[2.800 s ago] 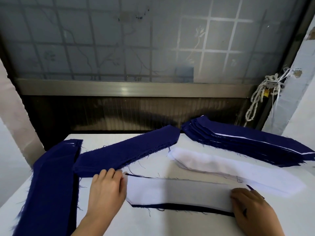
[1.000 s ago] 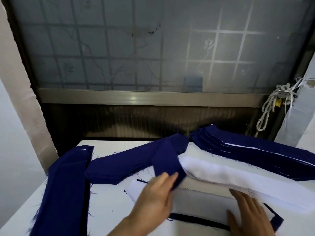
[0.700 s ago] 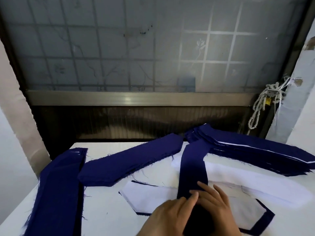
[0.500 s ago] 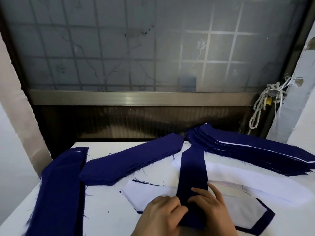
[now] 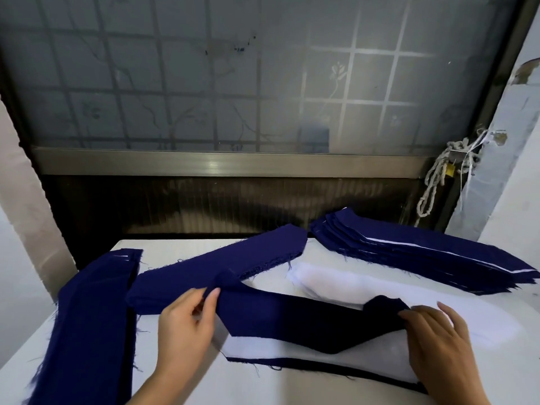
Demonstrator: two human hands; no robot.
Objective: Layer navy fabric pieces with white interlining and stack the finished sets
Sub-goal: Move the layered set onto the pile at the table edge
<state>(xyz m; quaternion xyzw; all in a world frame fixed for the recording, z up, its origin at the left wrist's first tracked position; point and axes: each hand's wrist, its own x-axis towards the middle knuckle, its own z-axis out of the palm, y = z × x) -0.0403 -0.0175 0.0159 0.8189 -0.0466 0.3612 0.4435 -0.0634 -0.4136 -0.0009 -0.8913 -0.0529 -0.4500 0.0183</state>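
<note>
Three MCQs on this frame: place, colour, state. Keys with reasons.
1. Where on the white table is the fanned stack of navy-and-white finished sets? A) near left B) far right C) front edge
2. What colour is the flat interlining sheet beneath the held navy fabric strip? A) white B) red C) green
3. How is that strip held? A) lying untouched B) rolled up C) pinched at both ends
Key: 1 B, it fans out at the far right. 2 A, white shows below the strip. 3 C, left hand and right hand each grip an end.

The left hand (image 5: 184,323) and right hand (image 5: 438,340) (fingers (image 5: 193,302) curled) pinch a navy strip (image 5: 292,317).
</note>
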